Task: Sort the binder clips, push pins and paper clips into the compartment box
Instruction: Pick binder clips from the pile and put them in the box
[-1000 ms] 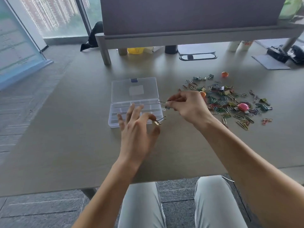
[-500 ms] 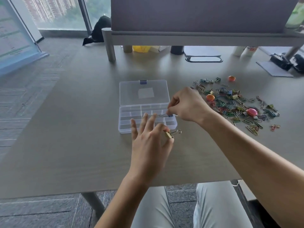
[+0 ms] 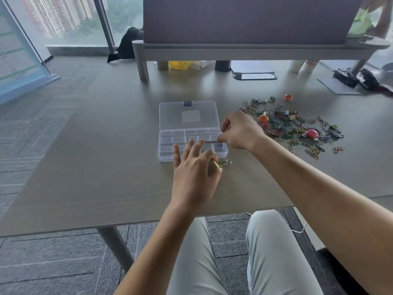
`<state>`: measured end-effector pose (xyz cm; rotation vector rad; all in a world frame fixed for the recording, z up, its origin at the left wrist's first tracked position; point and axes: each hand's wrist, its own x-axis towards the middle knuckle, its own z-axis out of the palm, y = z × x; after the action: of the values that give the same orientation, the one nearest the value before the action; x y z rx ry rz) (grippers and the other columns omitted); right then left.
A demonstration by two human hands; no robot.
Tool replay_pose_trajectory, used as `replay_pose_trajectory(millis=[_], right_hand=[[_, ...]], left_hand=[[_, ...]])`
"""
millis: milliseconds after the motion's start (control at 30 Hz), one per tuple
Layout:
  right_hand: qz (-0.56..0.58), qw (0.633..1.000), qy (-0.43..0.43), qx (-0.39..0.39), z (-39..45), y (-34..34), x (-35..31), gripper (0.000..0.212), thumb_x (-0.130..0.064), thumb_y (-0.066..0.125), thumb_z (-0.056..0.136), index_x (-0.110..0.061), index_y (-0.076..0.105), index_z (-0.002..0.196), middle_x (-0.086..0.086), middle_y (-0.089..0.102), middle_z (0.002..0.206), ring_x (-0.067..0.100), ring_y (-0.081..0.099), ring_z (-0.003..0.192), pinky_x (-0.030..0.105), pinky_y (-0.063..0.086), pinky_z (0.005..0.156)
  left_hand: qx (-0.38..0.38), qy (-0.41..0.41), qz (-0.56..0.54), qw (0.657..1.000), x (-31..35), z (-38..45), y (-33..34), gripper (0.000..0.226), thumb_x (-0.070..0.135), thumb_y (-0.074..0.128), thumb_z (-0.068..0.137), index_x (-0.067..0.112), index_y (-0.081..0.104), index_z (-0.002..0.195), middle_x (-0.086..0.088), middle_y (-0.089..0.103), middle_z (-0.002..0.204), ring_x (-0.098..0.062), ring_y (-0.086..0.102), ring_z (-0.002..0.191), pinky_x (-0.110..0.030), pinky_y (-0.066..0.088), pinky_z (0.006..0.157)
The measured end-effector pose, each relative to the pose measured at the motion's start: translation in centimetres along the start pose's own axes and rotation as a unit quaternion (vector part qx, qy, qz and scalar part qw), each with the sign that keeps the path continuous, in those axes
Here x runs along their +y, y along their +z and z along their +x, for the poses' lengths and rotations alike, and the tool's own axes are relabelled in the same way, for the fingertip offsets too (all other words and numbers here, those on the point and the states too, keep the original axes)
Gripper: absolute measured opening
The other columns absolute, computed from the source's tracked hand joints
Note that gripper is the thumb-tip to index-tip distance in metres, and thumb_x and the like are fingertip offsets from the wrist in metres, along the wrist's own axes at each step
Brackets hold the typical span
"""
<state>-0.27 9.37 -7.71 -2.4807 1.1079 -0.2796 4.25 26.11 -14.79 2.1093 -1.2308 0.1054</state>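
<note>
I see the clear box [image 3: 192, 133] lying open on the table [image 3: 106, 167], its lid flat on the far side and its compartments nearer me. My left hand [image 3: 194, 173] hovers at the box's near edge, thumb and forefinger pinched on a gold binder clip [image 3: 220, 163] whose wire handles stick out to the right; the other fingers are spread over the compartments. My right hand [image 3: 241, 130] sits at the box's right edge, fingertips closed on a small dark clip [image 3: 210, 141] held over the right-hand compartments. The unsorted pile [image 3: 295, 126] of clips and pins lies to the right, well apart from the box.
</note>
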Motion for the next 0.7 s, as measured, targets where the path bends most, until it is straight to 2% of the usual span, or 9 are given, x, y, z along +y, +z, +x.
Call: replay_pose_trajectory(millis=[233, 333, 400, 500, 600, 700], right_hand=[[0.032, 0.999, -0.027, 0.009, -0.1, 0.2, 0.7, 0.021, -0.027, 0.085, 0.074, -0.024, 0.064, 0.072, -0.008, 0.068, 0.076, 0.021, 0.069, 0.083, 0.039, 0.059, 0.08], [0.094, 0.994, -0.036, 0.049, -0.6, 0.4, 2.0, 0.019, -0.028, 0.076, 0.086, -0.023, 0.064, 0.072, -0.004, 0.07, 0.075, 0.023, 0.07, 0.082, 0.038, 0.058, 0.077], [0.129, 0.989, -0.029, 0.07, -0.9, 0.8, 3.3, 0.018, -0.028, 0.071, 0.091, -0.018, 0.067, 0.076, -0.002, 0.072, 0.074, 0.024, 0.071, 0.08, 0.038, 0.058, 0.076], [0.171, 0.981, -0.027, 0.085, -1.2, 1.5, 5.0, 0.019, -0.029, 0.069, 0.093, -0.016, 0.071, 0.08, -0.002, 0.073, 0.073, 0.023, 0.071, 0.073, 0.042, 0.06, 0.075], [0.186, 0.977, -0.045, 0.098, -1.2, 2.0, 5.8, 0.017, -0.029, 0.069, 0.093, -0.018, 0.071, 0.08, -0.003, 0.073, 0.073, 0.021, 0.069, 0.072, 0.04, 0.059, 0.076], [0.178, 0.977, -0.061, 0.104, -1.2, 2.5, 6.1, 0.018, -0.031, 0.07, 0.093, -0.018, 0.071, 0.081, -0.003, 0.073, 0.074, 0.019, 0.068, 0.074, 0.037, 0.056, 0.076]], left_hand=[[0.01, -0.006, -0.028, 1.0, 0.0, 0.2, 0.0, 0.016, 0.033, 0.064, 0.091, 0.029, 0.07, 0.106, 0.0, 0.049, 0.151, -0.019, 0.028, 0.15, -0.045, -0.004, 0.126], [0.046, -0.01, -0.077, 0.996, -0.1, 0.3, -0.1, 0.014, 0.028, 0.067, 0.091, 0.023, 0.071, 0.103, -0.004, 0.056, 0.144, -0.021, 0.037, 0.146, -0.05, 0.013, 0.124], [0.078, -0.009, -0.092, 0.993, -0.4, 0.8, -0.2, 0.015, 0.025, 0.07, 0.088, 0.02, 0.071, 0.102, -0.004, 0.061, 0.136, -0.022, 0.044, 0.14, -0.052, 0.028, 0.118], [0.11, -0.018, -0.084, 0.99, -1.0, 2.7, -0.6, 0.016, 0.021, 0.073, 0.085, 0.019, 0.071, 0.101, -0.003, 0.065, 0.125, -0.024, 0.054, 0.128, -0.053, 0.04, 0.108], [0.098, -0.041, -0.041, 0.993, -1.3, 5.2, -0.4, 0.019, 0.02, 0.072, 0.084, 0.021, 0.071, 0.103, -0.002, 0.067, 0.119, -0.026, 0.058, 0.121, -0.056, 0.04, 0.106], [0.054, -0.067, 0.008, 0.996, -1.5, 5.9, 0.3, 0.028, 0.025, 0.071, 0.087, 0.022, 0.072, 0.115, -0.003, 0.063, 0.128, -0.028, 0.053, 0.129, -0.06, 0.032, 0.111]])
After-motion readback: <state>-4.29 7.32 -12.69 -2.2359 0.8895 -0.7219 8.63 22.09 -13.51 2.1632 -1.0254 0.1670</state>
